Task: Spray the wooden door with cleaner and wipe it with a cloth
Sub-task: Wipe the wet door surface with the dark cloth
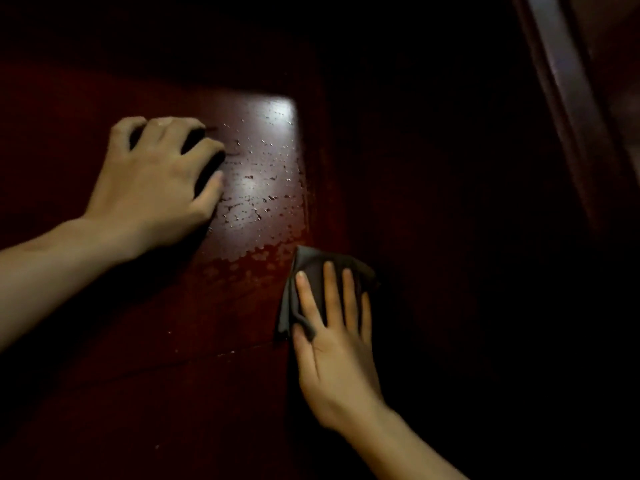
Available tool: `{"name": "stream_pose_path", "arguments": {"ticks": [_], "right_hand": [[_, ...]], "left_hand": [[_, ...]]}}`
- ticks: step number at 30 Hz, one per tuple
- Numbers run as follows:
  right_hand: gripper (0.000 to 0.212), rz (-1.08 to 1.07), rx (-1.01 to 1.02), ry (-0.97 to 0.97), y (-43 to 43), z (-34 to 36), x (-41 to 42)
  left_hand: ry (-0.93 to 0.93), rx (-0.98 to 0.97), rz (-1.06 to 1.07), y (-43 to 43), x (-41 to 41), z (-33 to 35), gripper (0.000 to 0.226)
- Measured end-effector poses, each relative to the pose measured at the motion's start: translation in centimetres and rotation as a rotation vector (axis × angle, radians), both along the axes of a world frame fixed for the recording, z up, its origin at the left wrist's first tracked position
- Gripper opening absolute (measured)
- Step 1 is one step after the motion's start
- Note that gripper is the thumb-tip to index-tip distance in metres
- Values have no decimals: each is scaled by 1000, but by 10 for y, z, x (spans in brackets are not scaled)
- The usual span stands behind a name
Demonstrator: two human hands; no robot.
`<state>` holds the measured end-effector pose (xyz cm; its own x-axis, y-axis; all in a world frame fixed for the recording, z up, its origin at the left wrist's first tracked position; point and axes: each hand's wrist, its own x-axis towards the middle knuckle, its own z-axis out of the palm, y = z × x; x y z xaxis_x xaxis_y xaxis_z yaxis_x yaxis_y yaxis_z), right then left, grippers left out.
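Under the right hand lies the cloth, a dark grey rag pressed flat to the wooden door by straight, slightly spread fingers. One fold rides up between thumb and forefinger. It looks thin, soft and light, so it will likely bunch and slip unless the palm keeps weight on it. Pressing through its middle, with that pinched fold as an anchor, seems the best hold.

Between the two hands, just above the cloth's top corner, beads of cleaner stand on the glossy lacquer. The surface looks hard and slick, and the liquid is beading, not soaking in.

Beside the wet patch the left hand has its fingers curled round a dark object. It may be the sprayer, but the light is too dim to tell.
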<state>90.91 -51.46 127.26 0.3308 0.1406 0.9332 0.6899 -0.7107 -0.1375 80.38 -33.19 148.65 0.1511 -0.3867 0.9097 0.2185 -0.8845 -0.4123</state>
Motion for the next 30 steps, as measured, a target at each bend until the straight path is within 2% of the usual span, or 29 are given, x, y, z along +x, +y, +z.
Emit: {"name": "stream_pose_path", "arguments": {"ticks": [2, 5, 8, 10, 13, 18, 21, 24, 27, 30], "right_hand": [[68, -26, -6, -82, 8, 51, 0], [65, -86, 11, -158, 14, 164, 12], [60, -70, 57, -112, 1, 273, 24], [58, -43, 77, -75, -9, 305, 28], [61, -67, 70, -140, 1, 266, 20], [72, -79, -151, -326, 46, 57, -14], [73, -96, -171, -326, 58, 26, -21], [69, -72, -198, -302, 60, 86, -27], [65, -113, -85, -262, 70, 208, -23], [59, -110, 13, -132, 68, 330, -16]], "left_hand": [[-15, -6, 44, 10, -7, 3, 56], [-24, -67, 84, 26, -17, 13, 58], [-31, -67, 121, 40, -21, 18, 63], [-43, -15, 164, 48, -21, 13, 66], [-34, -1, 173, 52, -24, 11, 67], [-18, -27, 161, 58, -34, 5, 66], [4, -28, 171, 67, -44, 7, 66], [-10, -66, 166, 82, -55, 20, 66], [24, -113, 182, 98, -68, 42, 71], [40, -100, 191, 112, -75, 46, 76]]}}
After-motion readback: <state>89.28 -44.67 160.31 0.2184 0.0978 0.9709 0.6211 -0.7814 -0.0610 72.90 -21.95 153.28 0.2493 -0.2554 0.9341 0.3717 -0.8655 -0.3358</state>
